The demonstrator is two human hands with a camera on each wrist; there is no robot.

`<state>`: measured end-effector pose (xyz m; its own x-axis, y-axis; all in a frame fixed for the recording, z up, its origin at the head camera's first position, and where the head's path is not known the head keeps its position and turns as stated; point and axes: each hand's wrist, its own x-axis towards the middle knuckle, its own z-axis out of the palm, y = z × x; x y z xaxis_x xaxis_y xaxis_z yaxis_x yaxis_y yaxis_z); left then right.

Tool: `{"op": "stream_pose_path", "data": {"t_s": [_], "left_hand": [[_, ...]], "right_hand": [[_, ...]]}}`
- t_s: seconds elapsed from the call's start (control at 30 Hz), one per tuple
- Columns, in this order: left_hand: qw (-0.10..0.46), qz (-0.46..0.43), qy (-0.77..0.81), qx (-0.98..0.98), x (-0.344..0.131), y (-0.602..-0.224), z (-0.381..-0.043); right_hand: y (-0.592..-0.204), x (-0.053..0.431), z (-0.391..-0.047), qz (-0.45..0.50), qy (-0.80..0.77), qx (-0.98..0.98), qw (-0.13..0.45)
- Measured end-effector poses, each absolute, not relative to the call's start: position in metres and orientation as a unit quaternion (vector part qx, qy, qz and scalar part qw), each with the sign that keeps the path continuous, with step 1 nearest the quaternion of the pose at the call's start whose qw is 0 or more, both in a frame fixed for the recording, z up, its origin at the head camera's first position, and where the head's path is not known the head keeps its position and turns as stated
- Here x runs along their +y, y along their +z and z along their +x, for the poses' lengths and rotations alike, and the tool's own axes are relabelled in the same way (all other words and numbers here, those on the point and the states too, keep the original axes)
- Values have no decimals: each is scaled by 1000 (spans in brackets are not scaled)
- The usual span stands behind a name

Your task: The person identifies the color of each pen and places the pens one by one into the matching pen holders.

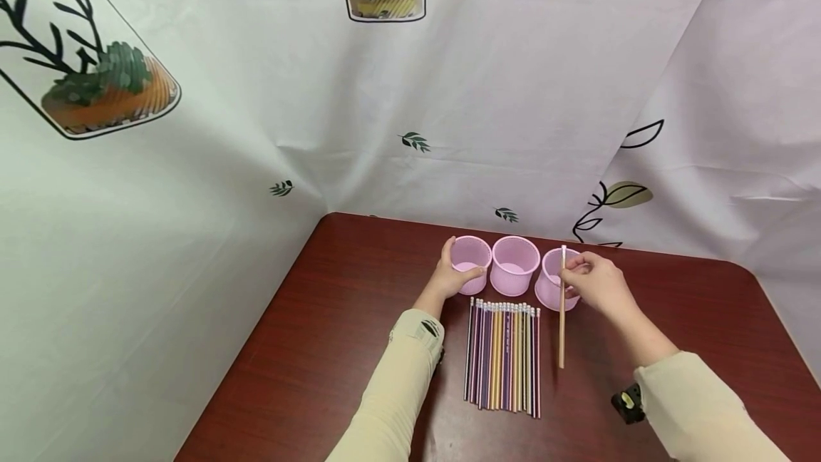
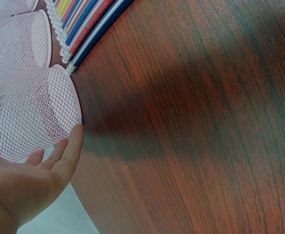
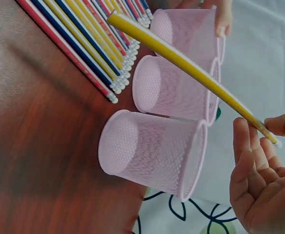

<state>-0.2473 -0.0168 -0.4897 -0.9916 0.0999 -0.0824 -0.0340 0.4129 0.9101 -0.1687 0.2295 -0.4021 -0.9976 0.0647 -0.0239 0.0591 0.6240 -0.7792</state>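
Note:
Three pink mesh pen cups stand in a row at the back of the table. My left hand (image 1: pixel 447 278) grips the left cup (image 1: pixel 472 249), its thumb at the near side and fingers around the far left rim. Between the thumb and fingers of my right hand (image 1: pixel 601 284) is a yellow pencil (image 3: pixel 191 68), pinched near its eraser end. The pencil is held in the air in front of the right cup (image 1: pixel 547 294), its other end pointing toward the near side. The middle cup (image 1: pixel 511 281) stands untouched between the other two.
Several striped pencils (image 1: pixel 503 358) lie side by side in front of the cups, eraser ends toward them. The dark red wooden table (image 1: pixel 333 305) meets a white patterned cloth (image 1: pixel 449 91) behind and at the left. A small black device (image 1: pixel 627 405) sits by the right sleeve.

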Motion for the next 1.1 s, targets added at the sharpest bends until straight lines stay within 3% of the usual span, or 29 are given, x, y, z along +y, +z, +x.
{"op": "stream_pose_path", "data": {"t_s": [1.1], "left_hand": [[68,20,552,831,-17,-489,-247]], "right_hand": [[-353,244,-190,-37,451,-890,46]]}}
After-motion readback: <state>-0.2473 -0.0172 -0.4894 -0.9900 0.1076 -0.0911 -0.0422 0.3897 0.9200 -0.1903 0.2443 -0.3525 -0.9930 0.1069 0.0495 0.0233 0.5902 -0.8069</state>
